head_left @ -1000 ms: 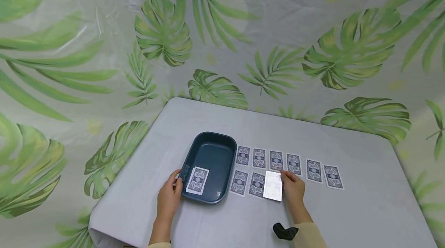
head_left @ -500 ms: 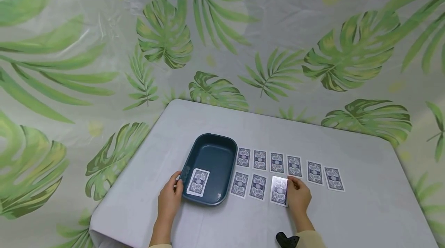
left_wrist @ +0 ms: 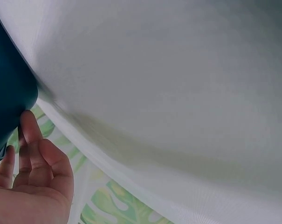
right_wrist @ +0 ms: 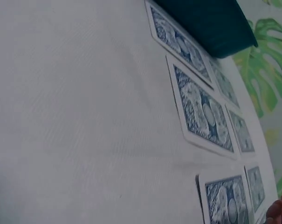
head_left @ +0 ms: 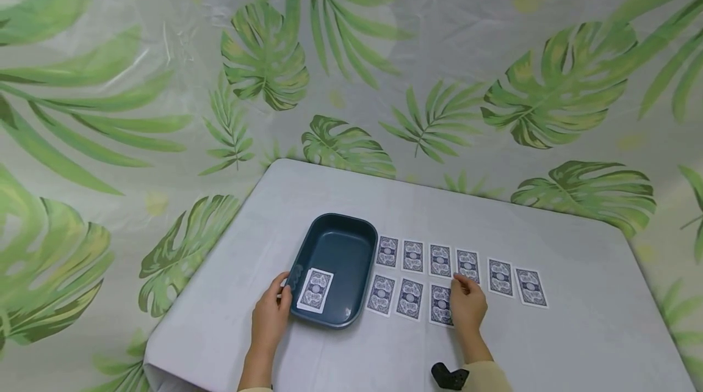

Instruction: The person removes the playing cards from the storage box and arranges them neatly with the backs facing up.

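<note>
In the head view my left hand [head_left: 270,312] holds the near left side of a dark blue tray [head_left: 351,294]; in the left wrist view its fingers [left_wrist: 31,128] touch the tray's wall. A small stack of playing cards [head_left: 315,290] lies face down inside. My right hand [head_left: 468,306] is at the right edge of a face-down playing card [head_left: 440,305], the third in the near row, and covers part of that edge. This card lies flat. At the lower right of the right wrist view only the fingertips [right_wrist: 277,212] show, above the cards.
A far row of several face-down cards [head_left: 440,259] runs to the right from the tray. Two more cards [head_left: 409,298] lie in the near row. A black curved object [head_left: 449,376] is by the right wrist. Leaf-patterned sheeting [head_left: 351,74] hangs behind the white table [head_left: 576,343].
The right hand brought a card down from over the near row and laid it flat as its third card. The left hand has stayed at the tray. The head view shifted slightly.
</note>
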Demonstrator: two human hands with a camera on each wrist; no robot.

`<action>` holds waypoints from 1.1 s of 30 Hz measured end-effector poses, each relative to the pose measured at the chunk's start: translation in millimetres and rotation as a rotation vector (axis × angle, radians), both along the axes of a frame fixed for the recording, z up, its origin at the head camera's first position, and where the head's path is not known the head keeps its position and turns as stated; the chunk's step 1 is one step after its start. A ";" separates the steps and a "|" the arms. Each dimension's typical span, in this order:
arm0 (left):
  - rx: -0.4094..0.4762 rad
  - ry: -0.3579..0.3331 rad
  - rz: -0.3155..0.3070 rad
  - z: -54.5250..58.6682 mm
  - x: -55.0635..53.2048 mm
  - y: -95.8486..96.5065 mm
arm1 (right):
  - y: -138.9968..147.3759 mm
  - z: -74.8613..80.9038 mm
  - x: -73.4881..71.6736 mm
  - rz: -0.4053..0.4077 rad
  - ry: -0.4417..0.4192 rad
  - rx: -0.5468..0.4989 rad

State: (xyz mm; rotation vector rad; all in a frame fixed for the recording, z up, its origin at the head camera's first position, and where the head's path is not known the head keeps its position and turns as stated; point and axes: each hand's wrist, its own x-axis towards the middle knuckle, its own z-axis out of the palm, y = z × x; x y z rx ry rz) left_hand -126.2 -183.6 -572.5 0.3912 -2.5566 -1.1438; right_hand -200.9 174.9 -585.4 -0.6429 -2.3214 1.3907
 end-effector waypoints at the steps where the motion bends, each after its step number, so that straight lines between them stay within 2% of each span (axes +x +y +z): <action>1: -0.003 0.001 0.002 0.0 0.1 -0.2 | -4.6 2.6 -1.7 0.015 -0.003 -0.013; 12: -0.008 0.006 0.004 0.8 0.0 -0.2 | -62.0 36.5 -24.9 0.228 0.024 -0.109; 21: -0.001 -0.006 0.008 -0.2 0.2 0.0 | -119.7 67.5 -32.0 0.433 0.031 -0.153; 27: -0.002 0.006 0.009 0.3 -0.5 -0.2 | -152.9 77.9 -34.5 0.572 0.079 -0.142; 33: -0.008 0.007 0.007 -0.7 -0.7 -0.5 | -179.2 76.3 -28.7 0.667 0.078 -0.129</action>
